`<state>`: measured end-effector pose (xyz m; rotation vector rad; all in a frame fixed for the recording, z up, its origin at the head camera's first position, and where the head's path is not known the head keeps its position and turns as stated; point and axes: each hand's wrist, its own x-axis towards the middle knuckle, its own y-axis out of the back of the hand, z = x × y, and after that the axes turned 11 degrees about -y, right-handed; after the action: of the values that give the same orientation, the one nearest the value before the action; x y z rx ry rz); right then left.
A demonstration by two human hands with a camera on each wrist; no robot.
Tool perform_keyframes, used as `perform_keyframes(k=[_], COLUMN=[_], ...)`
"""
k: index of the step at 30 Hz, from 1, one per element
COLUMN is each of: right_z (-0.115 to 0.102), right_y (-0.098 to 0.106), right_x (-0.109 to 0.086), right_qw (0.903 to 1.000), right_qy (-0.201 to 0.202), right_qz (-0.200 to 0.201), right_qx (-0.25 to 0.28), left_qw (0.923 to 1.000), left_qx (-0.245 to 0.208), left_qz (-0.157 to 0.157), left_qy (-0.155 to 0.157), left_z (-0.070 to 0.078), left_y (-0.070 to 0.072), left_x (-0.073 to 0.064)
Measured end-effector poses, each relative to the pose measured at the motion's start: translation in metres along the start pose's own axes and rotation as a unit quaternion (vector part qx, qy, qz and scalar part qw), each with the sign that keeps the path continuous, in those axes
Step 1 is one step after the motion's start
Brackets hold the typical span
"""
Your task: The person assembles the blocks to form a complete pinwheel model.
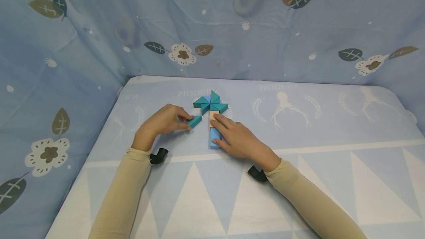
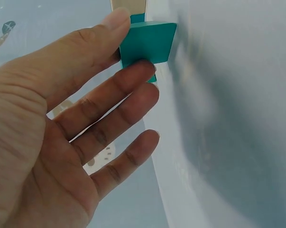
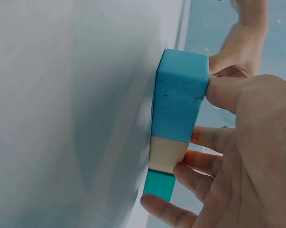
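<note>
My left hand (image 1: 164,120) pinches a teal slanted block (image 1: 195,121) between thumb and fingertips, its other fingers spread loosely in the left wrist view. The held block (image 2: 147,43) is just left of a column of blocks. My right hand (image 1: 238,138) lies along the right side of that column. Its thumb touches a light blue block (image 3: 179,102) and its fingertips touch a natural wood block (image 3: 167,153). Above the column, several teal blocks (image 1: 215,98) form a pinwheel-like shape on the table, with a periwinkle triangle (image 1: 207,98) among them.
A patterned cloth (image 1: 299,165) covers the table. Behind and to the left hangs a blue curtain (image 1: 212,21) with leaves and flowers. Black curved pieces (image 1: 159,156) stick out beneath both beige sleeves (image 1: 123,191) at the wrists.
</note>
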<state>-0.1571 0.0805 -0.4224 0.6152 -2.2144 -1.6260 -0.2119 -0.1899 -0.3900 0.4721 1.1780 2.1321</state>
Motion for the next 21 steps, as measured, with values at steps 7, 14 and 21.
perform_keyframes(k=[7, 14, 21], right_z=[-0.001, 0.0, 0.0], right_y=[0.001, 0.0, -0.001], right_x=[0.0, 0.0, 0.0], right_qw=[0.9999, 0.9998, 0.9999], right_qy=[-0.011, -0.012, -0.006], right_qz=[-0.013, -0.017, -0.011], right_qx=[0.002, 0.006, 0.01], left_qw=[0.9997, 0.9998, 0.9994], left_qx=[0.011, 0.015, 0.031], left_qz=[0.008, 0.001, -0.004], left_qy=[-0.018, -0.016, -0.015], left_z=[0.006, 0.01, 0.012], left_y=[-0.004, -0.008, -0.01], left_x=[0.003, 0.005, 0.007])
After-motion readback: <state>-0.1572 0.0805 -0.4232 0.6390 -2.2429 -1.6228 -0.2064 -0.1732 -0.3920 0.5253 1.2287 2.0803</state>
